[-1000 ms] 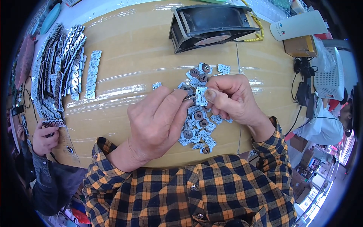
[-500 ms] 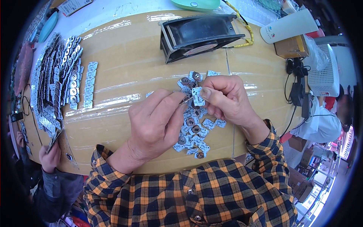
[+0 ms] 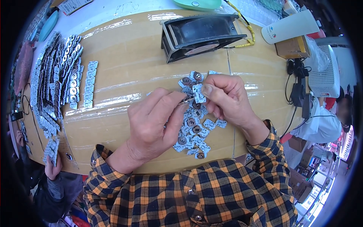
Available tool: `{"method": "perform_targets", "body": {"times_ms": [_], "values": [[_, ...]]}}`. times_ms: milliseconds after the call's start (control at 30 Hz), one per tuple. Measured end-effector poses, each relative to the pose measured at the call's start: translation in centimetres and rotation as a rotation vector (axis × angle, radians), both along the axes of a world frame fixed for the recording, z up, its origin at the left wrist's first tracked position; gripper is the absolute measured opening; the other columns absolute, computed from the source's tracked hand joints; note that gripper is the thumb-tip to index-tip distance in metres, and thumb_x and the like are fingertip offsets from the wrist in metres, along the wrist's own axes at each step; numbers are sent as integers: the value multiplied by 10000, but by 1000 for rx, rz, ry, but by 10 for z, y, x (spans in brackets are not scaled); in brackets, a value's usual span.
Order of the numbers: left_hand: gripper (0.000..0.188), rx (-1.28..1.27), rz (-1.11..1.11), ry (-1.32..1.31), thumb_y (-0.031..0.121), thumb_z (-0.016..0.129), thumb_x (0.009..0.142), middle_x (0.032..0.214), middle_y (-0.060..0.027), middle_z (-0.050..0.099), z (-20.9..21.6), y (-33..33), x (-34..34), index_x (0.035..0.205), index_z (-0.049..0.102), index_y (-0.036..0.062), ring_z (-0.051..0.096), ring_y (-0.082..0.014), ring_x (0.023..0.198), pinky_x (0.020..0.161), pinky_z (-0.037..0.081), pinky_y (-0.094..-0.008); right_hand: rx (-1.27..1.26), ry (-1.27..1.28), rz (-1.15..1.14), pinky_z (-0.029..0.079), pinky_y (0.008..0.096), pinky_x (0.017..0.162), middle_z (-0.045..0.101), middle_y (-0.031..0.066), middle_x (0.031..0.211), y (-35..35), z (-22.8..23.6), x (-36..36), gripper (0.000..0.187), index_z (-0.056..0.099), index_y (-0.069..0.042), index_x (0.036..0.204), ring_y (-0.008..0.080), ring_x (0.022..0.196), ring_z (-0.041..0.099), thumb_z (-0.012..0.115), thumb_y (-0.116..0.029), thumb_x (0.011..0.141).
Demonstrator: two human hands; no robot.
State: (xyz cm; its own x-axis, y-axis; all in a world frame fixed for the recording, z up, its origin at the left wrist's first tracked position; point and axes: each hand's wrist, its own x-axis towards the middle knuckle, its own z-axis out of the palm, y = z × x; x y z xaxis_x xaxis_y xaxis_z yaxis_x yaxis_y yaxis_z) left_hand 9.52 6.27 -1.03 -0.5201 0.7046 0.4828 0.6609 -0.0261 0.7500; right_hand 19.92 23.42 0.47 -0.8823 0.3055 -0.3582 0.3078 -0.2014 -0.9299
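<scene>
Orange-and-navy plaid shirt (image 3: 151, 196), 2 front buttons (image 3: 197, 218)

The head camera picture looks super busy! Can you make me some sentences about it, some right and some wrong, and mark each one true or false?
1. The person's right hand pinches a small pale rectangular circuit board. True.
2. The person's left hand lies spread flat on the shiny tan tabletop. False: it pinches a thin dark object close to the board.
3. A black box-framed fan sits beyond both hands. True.
4. A white cylindrical cup is left of the fan. False: it is to the right.
5. Another person's hand, at the lower left, holds pale boards. True.
</scene>
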Motion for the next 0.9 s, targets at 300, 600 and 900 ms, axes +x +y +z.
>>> {"method": "perform_targets", "body": {"times_ms": [300, 600, 900], "values": [[211, -40, 64, 35, -58, 684, 731, 740, -108, 576, -4, 1, 3, 931, 634, -13, 590, -248, 573, 483, 442, -335, 127, 91, 94, 339, 147, 390, 579, -6, 609, 1, -5, 1, 255, 596, -32, 742, -9, 443, 467, 549, -186, 940], [212, -48, 17, -35, -27, 702, 749, 753, -102, 590, -5, -1, -2, 951, 641, -11, 604, -211, 581, 489, 453, -303, 86, 6, 128, 366, 143, 393, 588, -3, 619, 6, -4, 0, 251, 617, -19, 763, -5, 461, 501, 568, -194, 937], [367, -138, -211, -286, 47, 730, 794, 797, -69, 612, 3, -3, -8, 1149, 639, 53, 624, -132, 630, 533, 497, -239, 2, 8, 219, 365, 184, 427, 551, -15, 582, 10, 5, 2, 251, 562, -33, 685, 15, 474, 483, 549, -125, 919]]}}
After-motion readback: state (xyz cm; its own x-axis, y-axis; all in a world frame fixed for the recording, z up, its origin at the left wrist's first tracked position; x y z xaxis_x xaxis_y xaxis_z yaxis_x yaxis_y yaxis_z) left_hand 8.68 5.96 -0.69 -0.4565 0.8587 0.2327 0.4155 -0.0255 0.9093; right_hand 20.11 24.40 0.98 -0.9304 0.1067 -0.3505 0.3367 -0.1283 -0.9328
